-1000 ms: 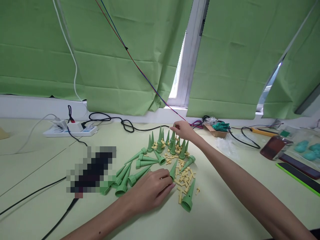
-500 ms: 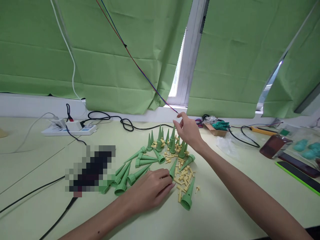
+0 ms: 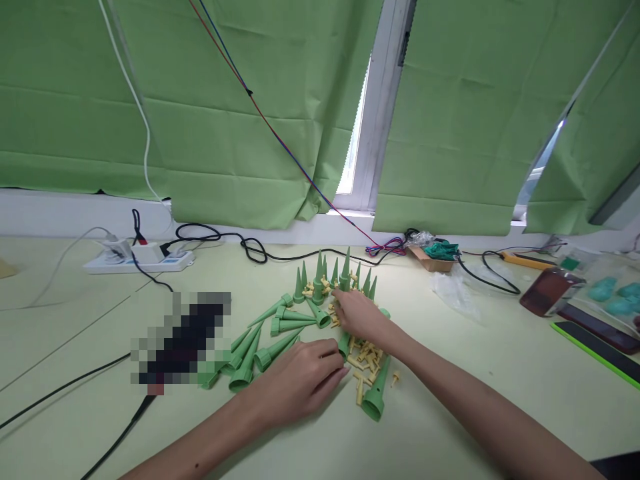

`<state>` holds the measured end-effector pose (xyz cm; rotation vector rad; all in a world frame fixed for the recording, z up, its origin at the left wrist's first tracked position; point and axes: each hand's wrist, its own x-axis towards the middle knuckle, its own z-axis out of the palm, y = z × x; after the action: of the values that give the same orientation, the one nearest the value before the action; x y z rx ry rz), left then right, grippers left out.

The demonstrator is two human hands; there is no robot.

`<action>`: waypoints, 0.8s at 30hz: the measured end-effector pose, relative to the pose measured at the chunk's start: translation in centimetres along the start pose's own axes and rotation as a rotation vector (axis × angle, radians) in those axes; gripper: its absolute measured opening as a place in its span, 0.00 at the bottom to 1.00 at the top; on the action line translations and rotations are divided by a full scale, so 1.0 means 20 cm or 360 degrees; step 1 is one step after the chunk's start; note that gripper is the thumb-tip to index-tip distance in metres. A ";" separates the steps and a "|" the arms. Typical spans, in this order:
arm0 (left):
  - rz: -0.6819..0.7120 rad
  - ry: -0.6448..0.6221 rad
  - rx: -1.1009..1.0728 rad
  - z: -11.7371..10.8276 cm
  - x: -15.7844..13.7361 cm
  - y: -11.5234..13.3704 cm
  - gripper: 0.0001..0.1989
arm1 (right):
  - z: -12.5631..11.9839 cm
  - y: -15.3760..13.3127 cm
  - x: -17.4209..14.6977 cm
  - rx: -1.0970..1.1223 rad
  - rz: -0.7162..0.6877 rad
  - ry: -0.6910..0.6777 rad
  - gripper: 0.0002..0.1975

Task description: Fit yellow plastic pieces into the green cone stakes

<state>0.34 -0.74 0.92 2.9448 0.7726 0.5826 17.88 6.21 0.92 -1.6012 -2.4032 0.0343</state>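
Cones (image 3: 345, 275) stand seemingly done beyond the right hand (image 3: 359, 312), grip unclear; loose cones (image 3: 244, 371) wait beside the left hand (image 3: 306, 373), pinching another cone (image 3: 343, 345).

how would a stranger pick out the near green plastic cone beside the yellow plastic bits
On the pale tabletop, find the heap of small yellow plastic pieces. The green plastic cone lies at its near edge, wide open end towards the camera, and is the nearest cone of all.

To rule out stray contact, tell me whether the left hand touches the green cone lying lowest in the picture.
Apart. The head view shows tabletop and a yellow piece between the left hand and that green cone.
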 end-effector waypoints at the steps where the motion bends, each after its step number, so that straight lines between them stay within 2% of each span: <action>1: -0.0001 -0.0004 -0.0001 0.00 0.00 0.00 0.16 | 0.01 0.01 0.01 0.0008 0.0000 -0.0021 0.19; 7: -0.0005 -0.0046 0.0037 0.00 -0.01 0.01 0.16 | 0.04 0.02 0.01 0.0081 0.0011 -0.0057 0.19; 20: -0.0031 -0.0085 0.0032 0.01 -0.01 0.00 0.17 | 0.02 -0.02 -0.04 0.0258 -0.0074 -0.0082 0.14; 24: -0.0025 -0.0089 0.0038 0.01 -0.01 0.00 0.17 | 0.00 -0.04 -0.05 0.0288 -0.0107 -0.0028 0.13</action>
<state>0.22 -0.80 0.63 2.9595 0.8021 0.4911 17.47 5.03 0.80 -1.4449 -2.3888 0.2467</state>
